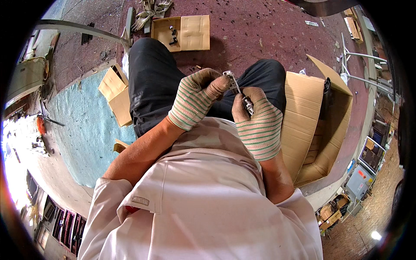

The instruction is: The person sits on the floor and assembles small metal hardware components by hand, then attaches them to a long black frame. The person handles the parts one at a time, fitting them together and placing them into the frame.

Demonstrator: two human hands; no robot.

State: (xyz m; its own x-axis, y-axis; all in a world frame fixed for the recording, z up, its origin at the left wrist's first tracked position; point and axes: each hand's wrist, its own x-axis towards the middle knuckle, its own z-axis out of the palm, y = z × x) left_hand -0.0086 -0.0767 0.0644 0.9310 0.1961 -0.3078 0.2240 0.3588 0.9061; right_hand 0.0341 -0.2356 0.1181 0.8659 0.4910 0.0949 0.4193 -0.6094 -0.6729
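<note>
In my left hand [195, 97], thumb and fingers pinch a small white-and-metal fitting [232, 79], whose narrow end points down toward the right. My right hand [260, 125] is closed round a small black-and-silver piece [248, 105] between thumb and forefinger. The two pieces nearly meet above my lap; I cannot tell whether they are joined. Both hands wear knitted gloves with green stripes and brown, soiled fingers. Beyond my left knee lies a shallow open cardboard box [194, 39] with several small black parts [173, 35] inside.
At my right stands a large open carton [303, 117]. A smaller open carton [117, 104] sits on a light blue mat [78, 125] at my left. Work gloves [145, 18] hang by a metal frame [82, 28]. Dark bits litter the reddish floor [255, 30].
</note>
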